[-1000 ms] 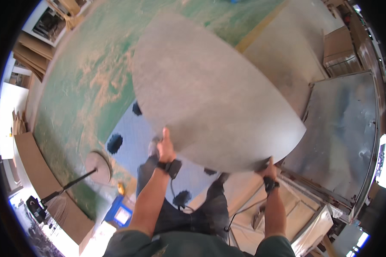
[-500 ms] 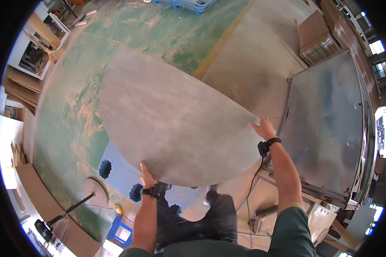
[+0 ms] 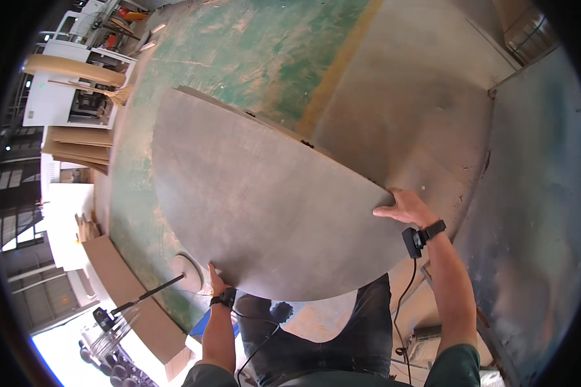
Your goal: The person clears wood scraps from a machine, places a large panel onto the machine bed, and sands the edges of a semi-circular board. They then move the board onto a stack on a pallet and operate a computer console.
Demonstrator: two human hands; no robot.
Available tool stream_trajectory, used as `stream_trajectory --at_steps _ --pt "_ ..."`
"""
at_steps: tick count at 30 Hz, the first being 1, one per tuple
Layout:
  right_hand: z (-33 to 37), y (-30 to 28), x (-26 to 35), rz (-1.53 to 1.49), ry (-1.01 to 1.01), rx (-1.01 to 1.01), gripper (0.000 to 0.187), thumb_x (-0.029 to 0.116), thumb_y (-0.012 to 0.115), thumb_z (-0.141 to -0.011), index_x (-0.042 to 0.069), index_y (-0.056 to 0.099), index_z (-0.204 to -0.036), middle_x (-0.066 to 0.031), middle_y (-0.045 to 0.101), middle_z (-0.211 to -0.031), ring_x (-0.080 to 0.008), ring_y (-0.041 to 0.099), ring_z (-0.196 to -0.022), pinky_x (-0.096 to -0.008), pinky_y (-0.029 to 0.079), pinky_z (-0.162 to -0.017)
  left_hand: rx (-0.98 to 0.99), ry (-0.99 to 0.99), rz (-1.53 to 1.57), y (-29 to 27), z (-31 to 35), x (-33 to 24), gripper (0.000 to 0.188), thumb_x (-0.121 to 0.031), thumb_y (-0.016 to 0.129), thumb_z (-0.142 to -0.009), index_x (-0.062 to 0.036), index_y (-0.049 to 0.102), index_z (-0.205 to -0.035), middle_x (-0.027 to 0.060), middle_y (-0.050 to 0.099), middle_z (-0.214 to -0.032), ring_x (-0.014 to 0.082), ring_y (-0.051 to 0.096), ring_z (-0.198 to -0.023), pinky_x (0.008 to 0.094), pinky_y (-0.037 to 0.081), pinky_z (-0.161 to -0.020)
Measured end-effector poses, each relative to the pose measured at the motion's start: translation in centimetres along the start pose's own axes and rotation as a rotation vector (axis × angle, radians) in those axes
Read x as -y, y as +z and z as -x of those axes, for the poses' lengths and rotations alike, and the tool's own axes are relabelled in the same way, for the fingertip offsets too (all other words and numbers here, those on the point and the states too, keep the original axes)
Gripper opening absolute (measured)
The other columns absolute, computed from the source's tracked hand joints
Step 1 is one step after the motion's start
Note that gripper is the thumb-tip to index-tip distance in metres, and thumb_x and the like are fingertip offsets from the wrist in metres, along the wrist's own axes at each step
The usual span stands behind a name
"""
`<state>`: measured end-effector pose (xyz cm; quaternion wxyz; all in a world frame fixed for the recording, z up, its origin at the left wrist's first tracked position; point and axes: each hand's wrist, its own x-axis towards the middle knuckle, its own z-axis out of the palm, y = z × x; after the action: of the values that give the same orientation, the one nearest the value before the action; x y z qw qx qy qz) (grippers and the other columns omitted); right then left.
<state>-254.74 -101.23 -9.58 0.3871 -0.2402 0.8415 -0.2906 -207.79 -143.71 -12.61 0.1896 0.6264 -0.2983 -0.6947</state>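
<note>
While the right hand (image 3: 408,209) is closed over the straight edge of the half-round board (image 3: 271,200), its thumb laid on the grey face, the curved rim is gripped at lower left of centre by the left hand (image 3: 219,284), its other fingers hidden; the board is held across mid-frame; black wristbands (image 3: 435,229) are worn; green floor (image 3: 252,64) is seen at top, a metal panel (image 3: 536,193) at right.

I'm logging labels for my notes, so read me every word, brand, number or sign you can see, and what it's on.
No text can be read.
Grey board held by the left hand and right hand: no lettering shows.
White cabinet, far left: any markings are too small to read.
Black wrist device, right wrist: nothing legible.
</note>
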Motion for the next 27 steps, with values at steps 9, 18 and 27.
stream_trajectory --at_steps 9,18,27 --pt "0.2 1.2 -1.4 0.040 -0.007 -0.088 0.070 0.060 0.071 -0.070 -0.004 0.060 -0.096 -0.0242 0.065 -0.078 -0.0405 0.064 -0.079 -0.0454 0.051 -0.071 -0.161 -0.142 -0.093 0.3 0.5 -0.3 0.085 -0.067 0.048 -0.087 0.0054 0.043 -0.130 0.0193 0.053 -0.126 0.0333 0.055 -0.112 0.0448 0.042 -0.101" --pt "0.8 1.9 -0.7 -0.019 -0.070 -0.209 0.068 0.051 0.075 -0.071 -0.003 0.058 -0.108 -0.0252 0.064 -0.090 -0.0412 0.063 -0.085 -0.0464 0.050 -0.071 -0.206 -0.176 -0.025 -0.5 0.0 -0.6 0.074 -0.065 0.049 -0.087 0.0026 0.051 -0.116 0.0164 0.060 -0.115 0.0320 0.058 -0.105 0.0449 0.045 -0.096" --pt "0.9 2.4 -0.9 -0.109 -0.044 -0.181 0.062 0.040 0.078 -0.071 -0.001 0.056 -0.112 -0.0252 0.063 -0.098 -0.0446 0.060 -0.092 -0.0436 0.050 -0.077 -0.136 -0.082 -0.015 -3.2 -2.0 0.5 0.071 -0.058 0.052 -0.090 0.0005 0.042 -0.130 0.0207 0.057 -0.118 0.0330 0.060 -0.105 0.0462 0.051 -0.090"
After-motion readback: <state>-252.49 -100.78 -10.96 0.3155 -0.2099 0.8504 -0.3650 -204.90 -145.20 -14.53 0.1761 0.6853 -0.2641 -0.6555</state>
